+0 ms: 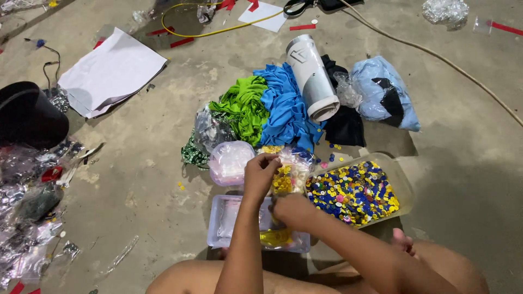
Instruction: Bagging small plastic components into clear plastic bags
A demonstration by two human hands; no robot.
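Note:
I sit on a concrete floor and hold a small clear plastic bag of yellow buttons [284, 177] between both hands. My left hand [260, 173] pinches the bag's top edge. My right hand [291, 209] grips it from below. Under my hands lies a clear rectangular plastic box [229, 223] with some yellow buttons [275, 237] inside. To the right stands a clear tray [402, 182] full of yellow, blue and pink buttons [353, 191].
A pink-tinted plastic bag [229, 161] lies just beyond the box. Behind it are green [242, 106] and blue cloths [286, 109], a white roll [313, 76] and bagged garments [384, 92]. White paper [111, 71], a black bucket [27, 114] and crumpled plastic wrappers [27, 218] lie at left.

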